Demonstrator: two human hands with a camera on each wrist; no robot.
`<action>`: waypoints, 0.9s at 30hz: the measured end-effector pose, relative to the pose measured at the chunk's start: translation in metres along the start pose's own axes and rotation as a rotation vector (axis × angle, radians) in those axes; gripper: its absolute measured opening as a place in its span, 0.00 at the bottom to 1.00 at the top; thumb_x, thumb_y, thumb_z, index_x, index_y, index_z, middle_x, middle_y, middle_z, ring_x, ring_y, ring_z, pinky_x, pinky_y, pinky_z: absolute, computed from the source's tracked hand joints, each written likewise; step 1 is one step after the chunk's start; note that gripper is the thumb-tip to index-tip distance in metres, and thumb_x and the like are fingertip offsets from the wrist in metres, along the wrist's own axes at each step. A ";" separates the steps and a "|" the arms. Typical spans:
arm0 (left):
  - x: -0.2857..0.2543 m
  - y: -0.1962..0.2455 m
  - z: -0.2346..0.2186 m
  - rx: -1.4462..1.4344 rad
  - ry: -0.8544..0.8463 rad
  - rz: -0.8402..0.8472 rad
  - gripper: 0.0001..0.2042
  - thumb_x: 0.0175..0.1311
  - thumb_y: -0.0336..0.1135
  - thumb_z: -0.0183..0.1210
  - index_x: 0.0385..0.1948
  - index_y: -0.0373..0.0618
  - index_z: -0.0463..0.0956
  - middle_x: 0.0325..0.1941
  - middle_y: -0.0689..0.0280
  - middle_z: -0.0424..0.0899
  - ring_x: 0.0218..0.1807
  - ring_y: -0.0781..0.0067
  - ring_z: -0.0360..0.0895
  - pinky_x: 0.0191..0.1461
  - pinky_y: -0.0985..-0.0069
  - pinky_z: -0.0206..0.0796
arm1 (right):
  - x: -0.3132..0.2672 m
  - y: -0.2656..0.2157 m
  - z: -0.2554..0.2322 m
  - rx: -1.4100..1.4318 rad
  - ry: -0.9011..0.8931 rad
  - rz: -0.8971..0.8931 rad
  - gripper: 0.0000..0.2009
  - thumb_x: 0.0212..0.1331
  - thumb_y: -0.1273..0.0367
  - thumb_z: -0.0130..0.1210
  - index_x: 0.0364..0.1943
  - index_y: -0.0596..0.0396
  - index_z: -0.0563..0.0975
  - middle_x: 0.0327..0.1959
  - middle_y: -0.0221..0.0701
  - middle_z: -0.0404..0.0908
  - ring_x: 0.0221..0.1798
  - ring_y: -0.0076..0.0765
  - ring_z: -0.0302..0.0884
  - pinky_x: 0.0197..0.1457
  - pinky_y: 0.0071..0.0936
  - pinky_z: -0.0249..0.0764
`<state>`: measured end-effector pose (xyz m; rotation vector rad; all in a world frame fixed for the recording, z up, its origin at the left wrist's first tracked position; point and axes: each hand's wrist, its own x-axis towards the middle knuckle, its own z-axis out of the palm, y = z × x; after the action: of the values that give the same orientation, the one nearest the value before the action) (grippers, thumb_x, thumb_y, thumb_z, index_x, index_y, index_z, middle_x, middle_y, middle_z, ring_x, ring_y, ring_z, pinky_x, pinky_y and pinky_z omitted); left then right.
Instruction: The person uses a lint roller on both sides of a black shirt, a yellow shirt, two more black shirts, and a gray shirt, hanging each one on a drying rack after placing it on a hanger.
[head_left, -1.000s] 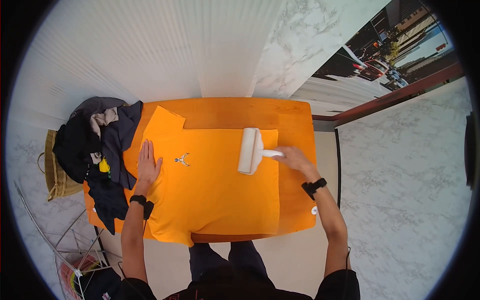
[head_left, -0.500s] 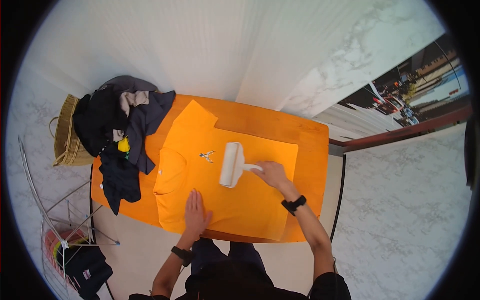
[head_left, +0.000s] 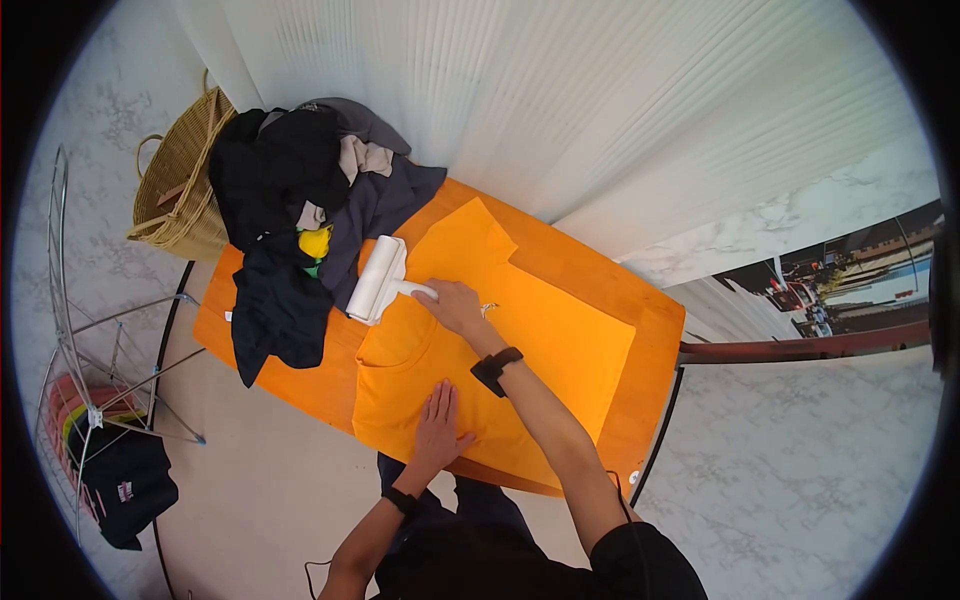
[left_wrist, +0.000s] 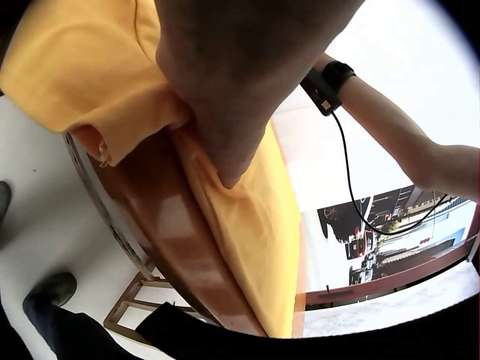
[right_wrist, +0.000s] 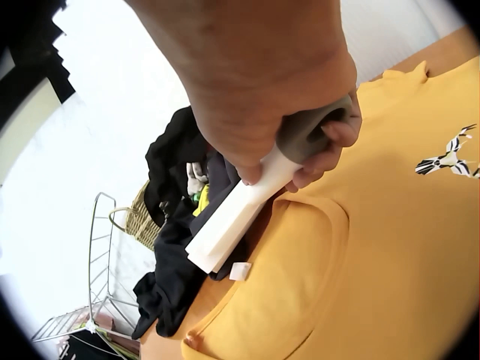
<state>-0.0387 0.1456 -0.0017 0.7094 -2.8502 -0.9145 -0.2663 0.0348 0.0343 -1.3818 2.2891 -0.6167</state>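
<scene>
An orange T-shirt (head_left: 560, 350) lies spread on the wooden table (head_left: 655, 300), its neckline to the left and a small animal print (right_wrist: 446, 161) on the chest. My right hand (head_left: 460, 308) grips the handle of a white lint roller (head_left: 378, 280). The roller head is at the neckline end of the shirt, beside the dark clothes; in the right wrist view, fingers curl round the handle's grey end. With fingers extended, my left hand (head_left: 438, 430) rests flat on the shirt close to the table's near edge. A white tag (right_wrist: 240, 271) shows inside the collar.
Dark clothes (head_left: 275, 165) are heaped on the table's left end, some hanging over its edge. Behind them stands a wicker basket (head_left: 185, 205). On the left, a metal drying rack (head_left: 65, 310) stands beside a navy garment (head_left: 135, 490). A pale wall (head_left: 560, 120) borders the far side.
The lint roller has travelled left across the shirt from near the hem to the neckline, in my right hand. My left hand has shifted from the collar end to the near edge. The head view has turned.
</scene>
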 end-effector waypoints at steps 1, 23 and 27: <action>0.000 -0.002 -0.002 -0.014 -0.004 0.007 0.48 0.51 0.50 0.65 0.70 0.30 0.51 0.77 0.45 0.49 0.79 0.49 0.46 0.78 0.57 0.41 | -0.009 0.001 -0.005 0.036 0.035 -0.006 0.21 0.63 0.48 0.54 0.42 0.48 0.84 0.32 0.41 0.85 0.36 0.48 0.82 0.42 0.43 0.76; -0.019 -0.009 -0.008 0.212 -0.043 -0.033 0.52 0.52 0.55 0.65 0.71 0.29 0.45 0.77 0.41 0.44 0.78 0.42 0.43 0.77 0.55 0.40 | -0.415 0.250 -0.173 -0.060 -0.027 0.596 0.20 0.62 0.49 0.56 0.44 0.48 0.83 0.33 0.39 0.84 0.39 0.48 0.81 0.42 0.40 0.74; -0.020 -0.009 -0.009 0.198 -0.052 -0.038 0.51 0.54 0.54 0.64 0.71 0.30 0.46 0.77 0.42 0.45 0.78 0.43 0.43 0.78 0.55 0.40 | -0.455 0.254 -0.192 -0.104 -0.030 0.701 0.19 0.61 0.49 0.57 0.43 0.47 0.84 0.31 0.38 0.84 0.37 0.47 0.81 0.42 0.40 0.75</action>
<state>-0.0151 0.1427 0.0022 0.7704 -3.0131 -0.6699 -0.3554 0.5787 0.0996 -0.5331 2.5754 -0.2450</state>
